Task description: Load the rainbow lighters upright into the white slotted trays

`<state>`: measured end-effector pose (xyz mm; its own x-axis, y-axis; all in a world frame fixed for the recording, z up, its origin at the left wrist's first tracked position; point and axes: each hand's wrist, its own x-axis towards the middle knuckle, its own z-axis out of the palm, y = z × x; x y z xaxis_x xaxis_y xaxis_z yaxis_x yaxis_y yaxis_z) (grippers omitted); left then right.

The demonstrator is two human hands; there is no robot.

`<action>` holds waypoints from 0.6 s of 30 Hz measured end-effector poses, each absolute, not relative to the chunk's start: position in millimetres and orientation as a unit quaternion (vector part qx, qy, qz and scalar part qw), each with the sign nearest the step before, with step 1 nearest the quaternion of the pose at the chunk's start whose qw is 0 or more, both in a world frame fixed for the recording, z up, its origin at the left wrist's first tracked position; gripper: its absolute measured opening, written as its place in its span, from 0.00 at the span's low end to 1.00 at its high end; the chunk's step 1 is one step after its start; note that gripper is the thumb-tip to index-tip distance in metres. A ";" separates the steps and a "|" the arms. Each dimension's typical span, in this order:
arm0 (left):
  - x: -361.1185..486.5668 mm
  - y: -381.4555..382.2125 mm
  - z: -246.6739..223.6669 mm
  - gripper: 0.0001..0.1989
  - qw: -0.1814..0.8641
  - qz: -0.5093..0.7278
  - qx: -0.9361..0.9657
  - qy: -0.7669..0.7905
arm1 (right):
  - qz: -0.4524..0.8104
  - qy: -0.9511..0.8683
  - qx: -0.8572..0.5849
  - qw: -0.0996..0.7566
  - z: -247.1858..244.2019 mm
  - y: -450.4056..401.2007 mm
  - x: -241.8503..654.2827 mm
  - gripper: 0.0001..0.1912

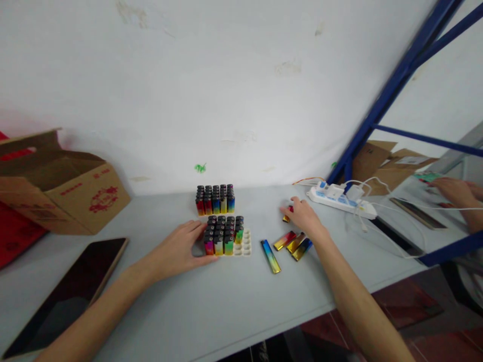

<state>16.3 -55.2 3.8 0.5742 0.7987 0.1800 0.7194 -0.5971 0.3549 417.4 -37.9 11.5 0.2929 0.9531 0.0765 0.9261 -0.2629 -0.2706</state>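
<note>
My left hand [185, 243] is curved around the left side of a pale tray [242, 250], thumb along the front and fingers at the back. Black-topped lighters [219, 244] in several colours stand upright in it, and pockets at its right end hold none. To the right, my right hand [304, 217] has its fingers closed on a red and gold lighter [287, 217], partly hidden by the fingers. Nearer to me lie loose lighters: a blue-yellow one [270, 256], a red-yellow one [285, 240], a gold one [295, 243] and a blue-gold one [302, 249].
Behind the tray stands another block of upright lighters [215, 201] near the wall. An open cardboard box [81, 196] and a dark tablet [71, 291] are on the left. A power strip [341, 201] with cables lies right, beside a blue metal frame [381, 95]. Another person's hand [455, 190] shows beyond.
</note>
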 end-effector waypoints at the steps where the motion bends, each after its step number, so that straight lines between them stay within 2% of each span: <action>1: 16.4 -55.2 3.9 0.36 0.123 0.162 0.879 0.431 | 0.066 -0.601 -0.783 0.149 9.5 -35.6 420.0 0.29; 4: 15.5 -54.9 3.3 0.37 0.119 0.167 0.882 0.425 | 0.096 -0.638 -0.734 0.211 7.9 -28.1 419.2 0.25; 6: 14.3 -54.4 2.1 0.38 0.112 0.171 0.881 0.427 | 0.110 -0.662 -0.703 0.237 8.7 -24.5 412.6 0.16; 8: 13.4 -54.0 0.7 0.38 0.106 0.169 0.879 0.432 | 0.186 -0.680 -0.642 0.301 9.3 -23.7 401.8 0.13; 11: 13.3 -53.9 -0.3 0.38 0.106 0.164 0.882 0.429 | 0.382 -0.655 -0.498 0.421 9.0 -27.6 380.1 0.24; 13: 13.8 -54.2 0.0 0.38 0.107 0.163 0.882 0.429 | 0.471 -0.616 -0.440 0.453 8.8 -33.0 364.4 0.30; 15: 14.4 -54.9 1.2 0.39 0.111 0.158 0.880 0.434 | 0.506 -0.589 -0.437 0.454 9.2 -39.4 350.1 0.33; 18: 14.9 -56.1 4.0 0.39 0.117 0.149 0.881 0.433 | 0.485 -0.584 -0.469 0.450 10.1 -48.7 333.9 0.34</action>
